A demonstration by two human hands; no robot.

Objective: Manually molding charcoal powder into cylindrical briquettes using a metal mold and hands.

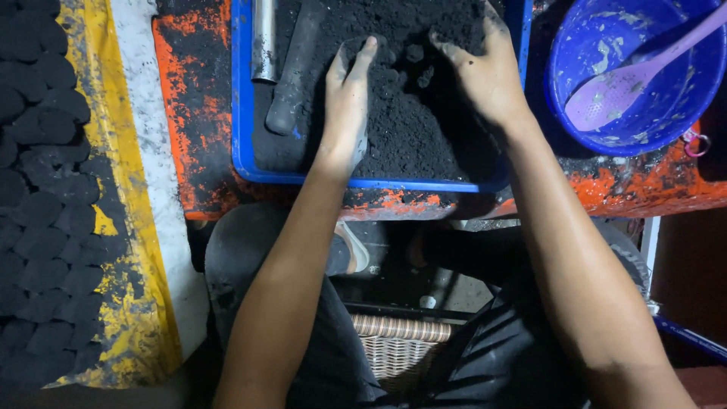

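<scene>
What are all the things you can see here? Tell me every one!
black powder: one heap, black, in the blue tray
blue tray: one, blue, on the orange bench top
metal tube: one, silver, upper left of the tray
dark cylinder: one, black with powder, beside the metal tube
orange bench top: one, orange smeared black, under the tray
blue bowl: one, blue, right of the tray
purple spoon: one, purple, lying in the bowl
round black cakes: many, black, in rows at far left
yellow sheet: one, yellow and stained, under the cakes
wicker basket: one, tan, below the bench between the knees
left hand: one, dusted black, on the powder
right hand: one, dusted black, on the powder
</scene>
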